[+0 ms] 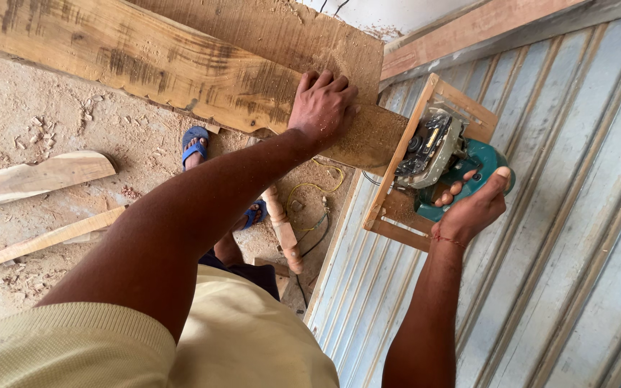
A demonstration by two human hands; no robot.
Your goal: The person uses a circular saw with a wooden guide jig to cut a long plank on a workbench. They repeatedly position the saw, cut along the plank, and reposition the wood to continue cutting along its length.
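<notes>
I am pressing my left hand (pixel 323 106) flat on the wooden plank (pixel 181 61), its fingers (pixel 336 85) spread wide and gripping nothing, just bearing down on the dusty end of the board. My right hand (pixel 472 208) is closing around the green power saw (pixel 461 172), fingers wrapped on its body and thumb up along its far side. The saw is sitting inside a small wooden frame (pixel 415 126), just beside the plank's cut end and touching it. Both are lying over a corrugated metal sheet (pixel 569 237), which is stretching away from the plank on the saw's side. Below the plank, on the sawdust-covered floor (pixel 30 122), my foot in a blue sandal (pixel 195 146) is showing, with a turned wooden leg (pixel 282 226) and a yellow cable (pixel 310 188) near it, and two loose offcuts (pixel 37 176) are lying well apart from the plank
</notes>
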